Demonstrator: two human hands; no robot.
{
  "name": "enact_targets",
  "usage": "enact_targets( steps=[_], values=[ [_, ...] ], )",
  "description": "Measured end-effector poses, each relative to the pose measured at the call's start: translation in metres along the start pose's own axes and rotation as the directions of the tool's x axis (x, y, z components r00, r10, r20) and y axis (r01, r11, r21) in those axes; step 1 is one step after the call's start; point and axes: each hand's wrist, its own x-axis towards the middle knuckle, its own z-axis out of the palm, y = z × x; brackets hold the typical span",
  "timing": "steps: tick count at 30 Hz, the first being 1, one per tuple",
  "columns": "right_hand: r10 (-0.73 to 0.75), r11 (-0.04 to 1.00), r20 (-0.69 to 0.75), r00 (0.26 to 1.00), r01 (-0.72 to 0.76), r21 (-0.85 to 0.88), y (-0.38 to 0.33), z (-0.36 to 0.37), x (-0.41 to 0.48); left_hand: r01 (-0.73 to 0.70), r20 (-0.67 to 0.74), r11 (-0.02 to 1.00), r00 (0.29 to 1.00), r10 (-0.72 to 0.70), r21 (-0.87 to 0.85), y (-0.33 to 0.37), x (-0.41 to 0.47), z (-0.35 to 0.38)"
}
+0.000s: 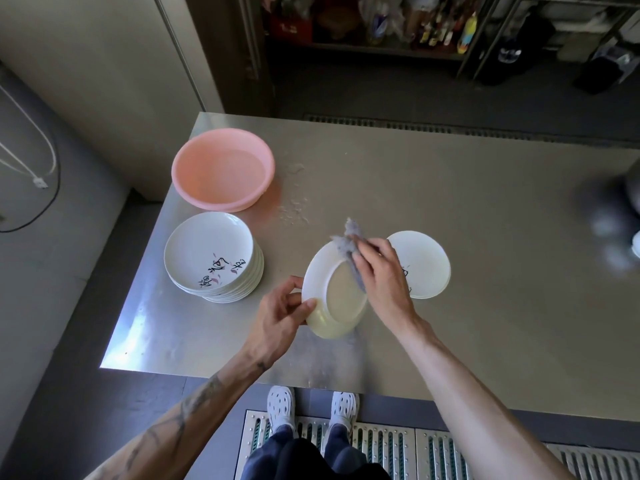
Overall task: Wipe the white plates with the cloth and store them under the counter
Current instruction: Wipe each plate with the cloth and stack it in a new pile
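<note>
Here the left hand [284, 308] grips a white plate [343, 301] by its near-left rim, with the thumb on the side facing the camera and the fingers behind the edge. The plate is tilted over the middle of the steel counter [502, 220] and shows its underside with the foot ring. Whether its low edge touches the metal cannot be told. The right hand [381, 271] holds a grey cloth [348, 244] and presses it against the far rim of that underside. The fingers are curled over the fabric, and a loose corner sticks out beyond the plate's far edge. So the two hands are close together, each clamped on its own thing, with the plate between them. To the left stands a stack of plates [211, 254], all face up, the top one showing dark brush characters and small pink marks. Just right of the working hand, partly hidden by it, a single plate [427, 258] lies flat on the counter. Farther left sits a pink basin [223, 168], and water drops [294, 211] lie between it and the held plate. At the near edge are white shoes [280, 403] on a metal floor grate [388, 441].
</note>
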Motion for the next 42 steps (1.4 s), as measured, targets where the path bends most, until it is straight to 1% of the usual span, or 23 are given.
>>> enact_targets(
  steps=[2, 4, 8, 11, 15, 19, 23, 28, 31, 33, 35, 37, 38, 40, 42],
  values=[
    [0.159, 0.985, -0.022, 0.987, -0.158, 0.068, 0.010, 0.003, -0.005, -0.010, -0.015, 1.000, 1.000, 0.009, -0.020, 0.000, -0.001, 0.000],
    [0.265, 0.959, -0.042, 0.963, -0.259, 0.113, 0.015, 0.008, -0.017, -0.022, -0.040, 0.999, 0.999, 0.020, -0.037, -0.001, -0.001, 0.000],
    [0.377, 0.917, -0.071, 0.924, -0.361, 0.169, 0.013, 0.027, -0.052, -0.025, -0.110, 0.997, 0.994, 0.017, -0.074, -0.005, 0.003, 0.004],
    [0.458, 0.867, -0.076, 0.886, -0.426, 0.261, 0.001, 0.046, -0.075, -0.029, -0.140, 0.997, 0.990, 0.019, -0.070, -0.009, 0.007, 0.010],
    [0.450, 0.856, -0.102, 0.887, -0.396, 0.332, -0.036, 0.059, -0.090, -0.042, -0.138, 0.999, 0.990, 0.040, -0.010, -0.019, 0.011, 0.015],
    [0.431, 0.843, -0.122, 0.894, -0.350, 0.408, -0.062, 0.060, -0.098, -0.043, -0.113, 0.999, 0.993, 0.043, 0.001, -0.022, 0.009, 0.020],
    [0.420, 0.874, -0.153, 0.894, -0.354, 0.334, -0.039, 0.059, -0.099, -0.043, -0.095, 0.999, 0.995, 0.042, -0.002, -0.022, 0.008, 0.016],
    [0.479, 0.872, -0.175, 0.860, -0.443, 0.210, 0.003, 0.044, -0.078, -0.035, -0.043, 0.999, 0.998, 0.035, 0.022, -0.020, 0.009, 0.008],
    [0.492, 0.868, -0.175, 0.853, -0.465, 0.176, 0.025, 0.028, -0.054, -0.053, 0.008, 0.997, 0.999, 0.053, 0.050, -0.019, 0.008, 0.003],
    [0.482, 0.868, -0.121, 0.868, -0.454, 0.203, 0.034, 0.017, -0.041, -0.068, 0.045, 0.996, 0.997, 0.065, 0.060, -0.017, 0.010, -0.001],
    [0.480, 0.847, -0.025, 0.877, -0.456, 0.275, 0.037, 0.003, -0.032, -0.105, 0.072, 0.987, 0.993, 0.097, 0.122, -0.014, 0.013, -0.007],
    [0.507, 0.786, 0.076, 0.859, -0.496, 0.370, 0.040, -0.011, -0.026, -0.181, 0.119, 0.947, 0.981, 0.155, 0.267, -0.012, 0.018, -0.013],
    [0.507, 0.757, 0.125, 0.853, -0.509, 0.410, 0.043, -0.018, -0.024, -0.239, 0.158, 0.894, 0.969, 0.192, 0.380, -0.012, 0.022, -0.016],
    [0.472, 0.720, 0.201, 0.858, -0.507, 0.473, 0.050, -0.030, -0.022, -0.400, 0.278, 0.712, 0.916, 0.290, 0.578, -0.009, 0.031, -0.022],
    [0.432, 0.731, 0.218, 0.875, -0.481, 0.484, 0.054, -0.042, -0.022, -0.586, 0.444, 0.499, 0.810, 0.384, 0.638, -0.005, 0.043, -0.024]
  ],
)
